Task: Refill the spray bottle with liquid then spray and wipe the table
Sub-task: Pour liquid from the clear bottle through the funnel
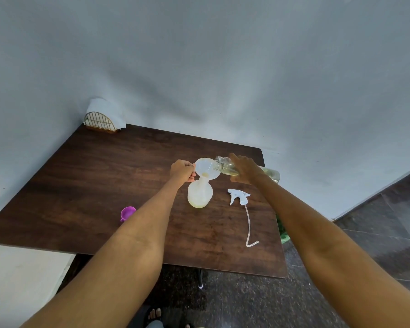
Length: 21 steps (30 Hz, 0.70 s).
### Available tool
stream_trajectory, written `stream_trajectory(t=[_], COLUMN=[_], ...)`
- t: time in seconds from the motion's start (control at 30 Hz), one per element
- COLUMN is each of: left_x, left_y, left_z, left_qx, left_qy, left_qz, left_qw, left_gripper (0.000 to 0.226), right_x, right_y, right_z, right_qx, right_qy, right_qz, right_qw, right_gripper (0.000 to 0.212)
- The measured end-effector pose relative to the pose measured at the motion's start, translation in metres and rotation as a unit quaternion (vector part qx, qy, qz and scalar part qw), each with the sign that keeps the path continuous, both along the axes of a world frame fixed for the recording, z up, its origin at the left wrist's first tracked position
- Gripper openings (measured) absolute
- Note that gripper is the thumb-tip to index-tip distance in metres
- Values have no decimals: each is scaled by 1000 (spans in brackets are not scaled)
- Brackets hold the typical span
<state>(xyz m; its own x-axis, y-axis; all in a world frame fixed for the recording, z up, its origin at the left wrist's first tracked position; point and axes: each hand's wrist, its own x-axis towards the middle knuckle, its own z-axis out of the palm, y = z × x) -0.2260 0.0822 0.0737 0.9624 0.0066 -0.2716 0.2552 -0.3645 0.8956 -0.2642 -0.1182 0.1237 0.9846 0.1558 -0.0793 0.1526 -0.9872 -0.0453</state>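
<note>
A translucent spray bottle (200,194) stands upright on the dark wooden table (109,185) with a little yellowish liquid at its bottom. A pale funnel (205,167) sits in its neck. My left hand (181,171) pinches the funnel's rim at its left side. My right hand (245,168) grips a clear refill bottle (223,165) tipped nearly flat, its open mouth over the funnel's right edge, yellowish liquid inside. The white trigger sprayer head (238,195) with its long dip tube (248,223) lies on the table to the right of the spray bottle.
A purple cap (127,213) lies on the table near my left forearm. A gold wire holder with white napkins (101,117) stands at the far left corner against the wall. Something green (284,233) shows past the table's right edge, above dark floor tiles.
</note>
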Motion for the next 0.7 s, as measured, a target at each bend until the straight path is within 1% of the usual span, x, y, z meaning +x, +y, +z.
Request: stream_trajectory(t=[0.13, 0.7], left_x=[-1, -1], left_y=[2, 0], left_z=[0, 0], left_qx=[-23, -8], left_qy=[8, 6], left_qz=[-4, 0], left_qw=[1000, 1000], left_gripper=[21, 20], right_x=[0, 0], right_y=[0, 1], right_z=[0, 0], right_qx=[-7, -8], right_qy=[5, 7], right_qz=[-3, -1], right_qw=[1000, 1000], right_gripper=[63, 65])
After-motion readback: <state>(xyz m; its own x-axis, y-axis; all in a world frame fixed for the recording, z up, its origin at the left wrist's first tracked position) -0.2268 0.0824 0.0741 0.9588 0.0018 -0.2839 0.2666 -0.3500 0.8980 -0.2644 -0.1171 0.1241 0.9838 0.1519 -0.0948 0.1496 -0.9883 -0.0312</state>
